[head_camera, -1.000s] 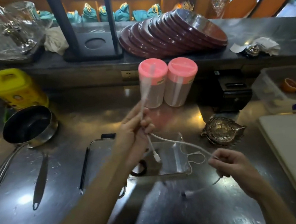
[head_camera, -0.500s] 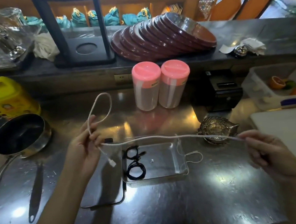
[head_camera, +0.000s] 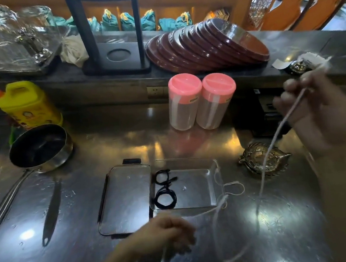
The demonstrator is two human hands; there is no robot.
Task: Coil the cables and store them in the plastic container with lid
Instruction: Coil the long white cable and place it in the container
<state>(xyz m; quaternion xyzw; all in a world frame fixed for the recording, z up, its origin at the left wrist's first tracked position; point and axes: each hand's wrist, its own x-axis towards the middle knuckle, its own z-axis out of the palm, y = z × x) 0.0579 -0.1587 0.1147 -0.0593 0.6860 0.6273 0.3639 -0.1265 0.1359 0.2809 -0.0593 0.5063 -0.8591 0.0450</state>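
A clear plastic container (head_camera: 212, 182) lies open at the middle of the steel counter, with two coiled black cables (head_camera: 165, 190) inside at its left end. Its clear lid (head_camera: 128, 197) lies flat just to the left. I hold a long white cable (head_camera: 275, 139) between both hands. My right hand (head_camera: 317, 111) is raised at the right, pinching the cable high up. My left hand (head_camera: 168, 236) is low near the front edge, closed on the cable's other part. The slack loops over the counter in front of the container. Both hands are motion-blurred.
Two pink-lidded jars (head_camera: 201, 100) stand behind the container. A brass leaf-shaped dish (head_camera: 264, 159) sits to its right. A saucepan (head_camera: 39, 148) and yellow jug (head_camera: 28, 105) are at the left. Stacked brown plates (head_camera: 205, 44) lean on the back shelf.
My right hand has swung up and to the right, pulling the white cable high. My left hand has dropped from the left of the container toward the front edge.
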